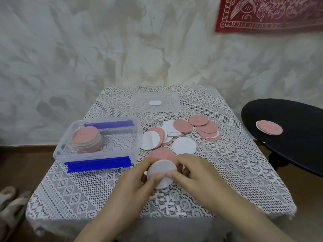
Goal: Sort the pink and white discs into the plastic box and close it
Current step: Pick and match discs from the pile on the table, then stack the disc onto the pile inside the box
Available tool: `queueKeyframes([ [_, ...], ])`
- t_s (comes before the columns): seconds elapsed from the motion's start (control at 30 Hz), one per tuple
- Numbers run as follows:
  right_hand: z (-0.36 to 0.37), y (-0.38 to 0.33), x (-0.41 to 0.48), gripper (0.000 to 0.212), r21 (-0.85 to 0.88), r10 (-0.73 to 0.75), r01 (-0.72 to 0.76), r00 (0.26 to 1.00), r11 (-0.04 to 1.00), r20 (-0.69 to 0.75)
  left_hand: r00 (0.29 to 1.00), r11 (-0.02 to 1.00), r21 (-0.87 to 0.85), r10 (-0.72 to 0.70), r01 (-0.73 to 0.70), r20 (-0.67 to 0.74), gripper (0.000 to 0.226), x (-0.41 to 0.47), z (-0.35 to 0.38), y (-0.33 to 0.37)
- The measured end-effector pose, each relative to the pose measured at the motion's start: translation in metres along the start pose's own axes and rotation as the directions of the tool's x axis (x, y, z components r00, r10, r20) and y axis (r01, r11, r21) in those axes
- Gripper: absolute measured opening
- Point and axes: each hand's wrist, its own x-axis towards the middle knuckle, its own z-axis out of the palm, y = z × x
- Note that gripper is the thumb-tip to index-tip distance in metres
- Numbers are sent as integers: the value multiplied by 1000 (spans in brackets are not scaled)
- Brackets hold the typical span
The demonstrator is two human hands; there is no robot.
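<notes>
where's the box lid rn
In the head view the clear lid lies flat at the far middle of the table, beyond the loose discs and right of the box.

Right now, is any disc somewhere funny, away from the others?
Yes. One pink disc sits on the black side table to the right, apart from the loose discs on the lace-covered table. It looks stray, since most others are there or in the plastic box.

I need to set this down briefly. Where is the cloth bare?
Bare: the near-left cloth in front of the plastic box, and the right side, nearer than the loose discs. Crowded: the middle, between box, lid, and the left hand and right hand gripping the white disc.
</notes>
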Motion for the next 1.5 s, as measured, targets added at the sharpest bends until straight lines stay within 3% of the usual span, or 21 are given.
queueKeyframes([
  [0.1, 3, -9, -1, 25, -155, -73, 71, 997, 985, -5, 998, 988, 144, 60, -55, -31, 19, -6, -7, -4],
  [0.43, 23, -13, 1, 16, -153, -213, 204, 976, 967, -40, 984, 924, 368, 147, -99, -104, 18, -12, -21, -20],
  [0.57, 27, -17, -1, 5, -141, -226, 218, 973, 966, -45, 982, 939, 331, 143, -94, -127, 16, -12, -25, -28],
  [0.67, 31, -14, -1, 13, -168, -225, 228, 974, 959, 32, 989, 946, 307, 130, -103, -70, 22, -14, -25, -35],
  [0.77, 32, -16, -1, 23, -152, -231, 227, 973, 962, -12, 988, 954, 282, 129, -101, -83, 9, -16, -28, -35],
  [0.9, 38, -22, 2, 18, -152, -207, 212, 977, 965, 49, 994, 958, 281, 83, -59, -72, 9, -17, -34, -40],
  [1.0, 36, -36, 11, 17, -146, -197, 196, 980, 970, 7, 992, 960, 277, 73, -42, -104, 14, -18, -45, -38],
  [1.1, 35, -55, 25, 18, -141, -204, 195, 978, 971, -51, 981, 984, 180, 48, -13, -190, 5, -15, -64, -36],
  [1.3, 50, -84, 61, 9, 14, -103, 104, 992, 994, -72, 955, 998, 29, -41, 52, -294, 12, -13, -99, -45],
  [1.5, 66, -111, 99, 4, 173, -59, 55, 998, 983, 20, 929, 992, -63, -127, 112, -348, 11, -12, -134, -56],
])
